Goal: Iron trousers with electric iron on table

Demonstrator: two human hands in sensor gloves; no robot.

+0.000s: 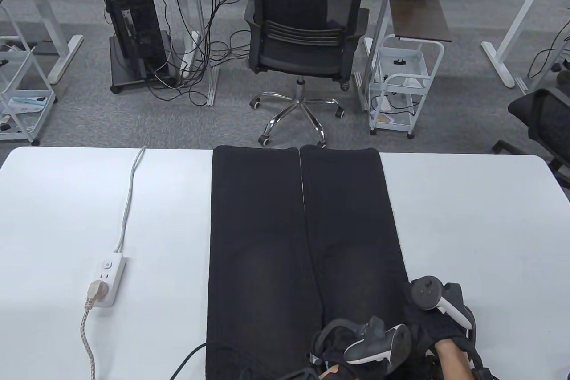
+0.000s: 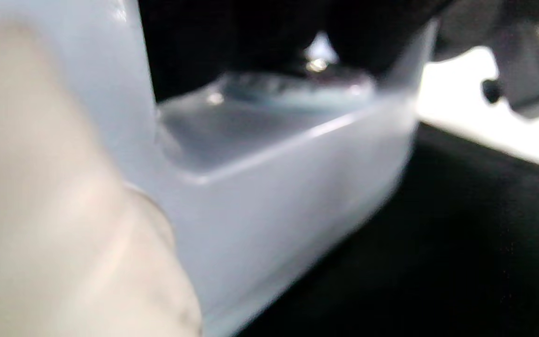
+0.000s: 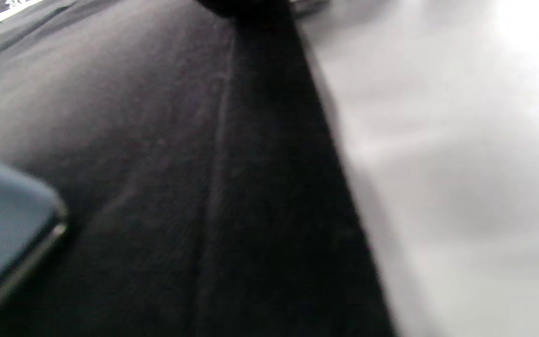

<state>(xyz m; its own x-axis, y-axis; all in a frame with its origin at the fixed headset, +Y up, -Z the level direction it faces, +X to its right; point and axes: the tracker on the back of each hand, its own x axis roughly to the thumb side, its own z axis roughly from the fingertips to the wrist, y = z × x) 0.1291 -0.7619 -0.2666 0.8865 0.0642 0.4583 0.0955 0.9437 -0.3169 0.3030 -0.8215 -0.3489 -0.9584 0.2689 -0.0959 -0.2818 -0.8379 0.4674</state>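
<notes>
Both gloved hands sit at the near edge in the table view: the left hand (image 1: 356,349) over the lower part of the right trouser leg, the right hand (image 1: 441,322) just beside it at the outer edge of the black trousers (image 1: 276,237). The trousers lie flat along the middle of the white table (image 1: 467,228), legs side by side and running to the far edge. A white power strip (image 1: 108,279) lies to the left with a plug in it. From this view I cannot tell what either hand is gripping.

Left wrist view: a blurred pale-blue iron (image 2: 269,178) fills the frame, sitting on the black fabric; a blurred cream shape covers the left side. Whether the left hand is closed around the iron is not shown clearly.

Right wrist view: dark trouser fabric (image 3: 157,178) with a seam, the white table to its right, and a blue corner of the iron (image 3: 3,220) at the left edge. No fingers show clearly, so the right hand's grip cannot be told.
</notes>
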